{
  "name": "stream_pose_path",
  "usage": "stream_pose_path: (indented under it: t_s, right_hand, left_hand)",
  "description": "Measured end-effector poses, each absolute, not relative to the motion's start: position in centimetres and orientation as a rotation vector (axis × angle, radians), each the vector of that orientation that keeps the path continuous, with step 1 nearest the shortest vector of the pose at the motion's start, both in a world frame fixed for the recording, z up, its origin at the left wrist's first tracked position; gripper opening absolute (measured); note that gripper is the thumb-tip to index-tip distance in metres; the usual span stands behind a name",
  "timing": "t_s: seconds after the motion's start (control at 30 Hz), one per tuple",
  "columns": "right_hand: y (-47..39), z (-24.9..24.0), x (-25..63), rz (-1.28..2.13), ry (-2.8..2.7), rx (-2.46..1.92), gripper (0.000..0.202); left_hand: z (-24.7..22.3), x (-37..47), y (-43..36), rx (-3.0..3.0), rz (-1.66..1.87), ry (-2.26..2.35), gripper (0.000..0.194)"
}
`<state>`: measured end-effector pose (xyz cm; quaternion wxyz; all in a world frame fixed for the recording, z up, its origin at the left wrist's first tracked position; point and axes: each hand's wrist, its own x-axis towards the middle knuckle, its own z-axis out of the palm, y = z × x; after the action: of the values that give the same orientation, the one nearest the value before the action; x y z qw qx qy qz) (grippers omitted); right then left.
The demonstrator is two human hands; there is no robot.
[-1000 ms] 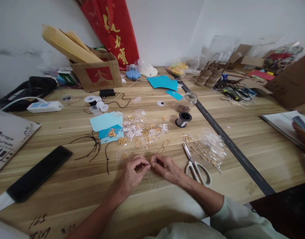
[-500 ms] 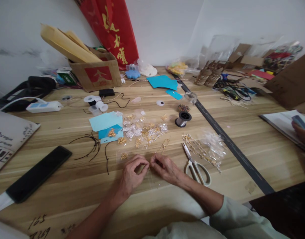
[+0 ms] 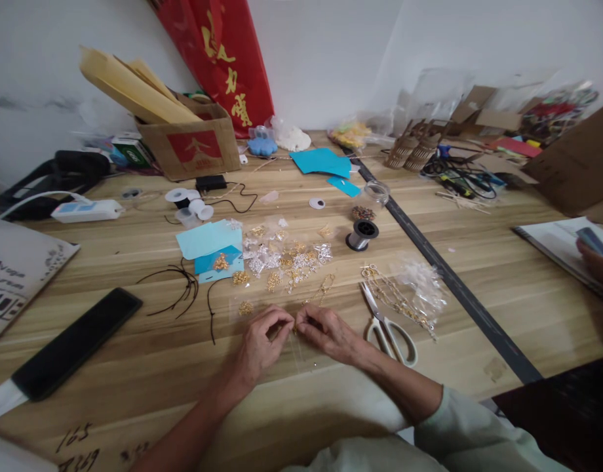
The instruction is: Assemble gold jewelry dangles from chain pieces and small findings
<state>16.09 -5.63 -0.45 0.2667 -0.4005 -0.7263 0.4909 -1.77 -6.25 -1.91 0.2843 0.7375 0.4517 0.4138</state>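
Note:
My left hand (image 3: pixel 262 337) is pinched, thumb against forefinger, close to the fingertips of my right hand (image 3: pixel 328 334), which are also pressed together. Between them shows a tiny gold-coloured piece (image 3: pixel 295 329); its exact kind is too small to tell. A thin gold chain (image 3: pixel 326 287) lies just beyond my right fingers, its near end reaching towards them. Small gold beads or findings (image 3: pixel 246 307) sit on clear plastic beyond my left hand. Scissors (image 3: pixel 380 321) with pale handles rest open to the right of my right hand.
Gold and silver findings (image 3: pixel 301 261) are heaped ahead, near blue cards (image 3: pixel 208 239) and a wire spool (image 3: pixel 363 236). A longer chain (image 3: pixel 394 295) lies right of the scissors. Black cords (image 3: pixel 183 288) and a dark phone-like slab (image 3: pixel 78 344) lie left. Another person's hand (image 3: pixel 596 262) holds something at far right.
Very little differs. My fingertips have shifted slightly around the tiny gold-coloured piece; the things on the table lie as before.

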Motion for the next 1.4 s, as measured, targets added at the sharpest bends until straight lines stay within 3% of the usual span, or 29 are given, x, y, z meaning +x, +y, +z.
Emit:
stream_pose_path:
  t_s: [0.4, 0.63, 0.97, 1.4]
  right_hand:
    - [-5.42, -0.22, 15.93, 1.804, -1.521, -0.983, 0.033]
    - [-5.37, -0.19, 15.94, 1.8, -1.506, -1.001, 0.037]
    - [-5.46, -0.17, 15.84, 1.751, -1.567, -0.986, 0.034]
    - [-5.39, -0.12, 15.99, 1.822, -1.467, -0.987, 0.034]
  left_hand:
    - [-2.01, -1.81, -6.52, 1.8, 1.058, 1.18, 0.006]
    - [-2.32, -1.9, -6.39, 1.723, 1.041, 1.14, 0.001]
    - [-1.66, -2.0, -6.29, 1.695, 0.988, 1.135, 0.011]
    - [-1.62, -2.06, -6.13, 1.626, 0.975, 1.121, 0.01]
